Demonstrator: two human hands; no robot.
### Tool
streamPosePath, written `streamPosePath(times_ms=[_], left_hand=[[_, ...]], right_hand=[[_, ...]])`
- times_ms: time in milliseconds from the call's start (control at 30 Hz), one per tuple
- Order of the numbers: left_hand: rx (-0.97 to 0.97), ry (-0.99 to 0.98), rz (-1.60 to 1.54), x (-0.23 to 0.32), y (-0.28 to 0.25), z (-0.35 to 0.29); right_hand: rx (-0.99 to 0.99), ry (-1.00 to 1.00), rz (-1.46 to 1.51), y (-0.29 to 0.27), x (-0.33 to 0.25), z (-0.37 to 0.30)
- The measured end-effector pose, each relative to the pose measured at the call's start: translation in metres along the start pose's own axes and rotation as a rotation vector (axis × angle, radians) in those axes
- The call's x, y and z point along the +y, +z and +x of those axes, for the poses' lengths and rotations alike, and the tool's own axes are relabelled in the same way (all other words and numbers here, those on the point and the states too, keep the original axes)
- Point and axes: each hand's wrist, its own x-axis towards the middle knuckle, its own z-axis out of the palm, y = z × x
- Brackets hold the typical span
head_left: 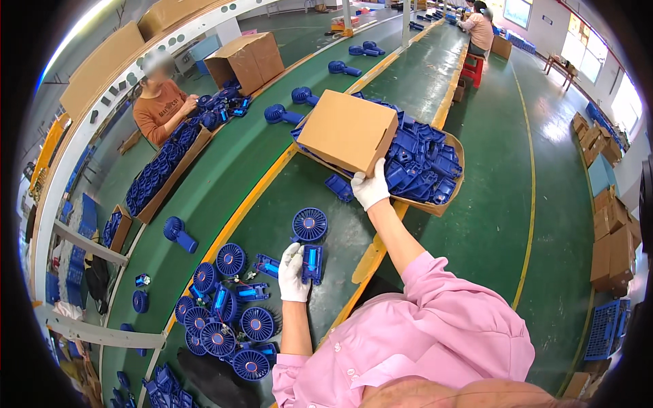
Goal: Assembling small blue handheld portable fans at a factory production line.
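My left hand (294, 273), in a white glove, is closed on the side of a blue handheld fan (309, 225). Its handle is uncovered, and a bright blue battery (312, 256) shows inside. My right hand (371, 187), also gloved, is closed at the near lower corner of a brown cardboard box (350, 129); some fingertips are hidden there. That box rests over a cardboard tray (454, 194) heaped with blue plastic handle shells (418, 160). One loose blue shell piece (339, 187) lies left of my right hand. Several fan assemblies (219, 338) are piled left of my left forearm.
A green conveyor belt (224, 177) carrying blue fans runs along my left, beyond a yellow edge strip. Across it, a person (160, 102) sits by a long carton (170, 173) full of blue parts. Stacked cartons (609, 251) stand at far right.
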Motion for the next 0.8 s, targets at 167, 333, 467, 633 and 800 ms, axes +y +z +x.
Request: streamPosePath(times_ms=[167, 333, 467, 633, 800], left_hand=[[0.038, 0.002, -0.005, 0.003, -0.004, -0.023], [0.048, 0.014, 0.053, 0.016, -0.009, -0.044], [0.035, 0.007, 0.091, 0.023, -0.016, -0.057], [0.03, 0.058, 0.231, 0.033, -0.011, -0.074], [-0.074, 0.125, 0.338, 0.008, -0.023, -0.054]], right_hand=[[-0.124, 0.199, 0.185, 0.014, -0.017, 0.004], [-0.152, 0.066, 0.094, 0.038, -0.007, 0.017], [-0.108, 0.155, 0.035, 0.037, -0.005, 0.007], [-0.335, 0.256, -0.197, 0.05, 0.043, -0.034], [-1.066, -0.002, -1.208, 0.062, 0.099, -0.082]])
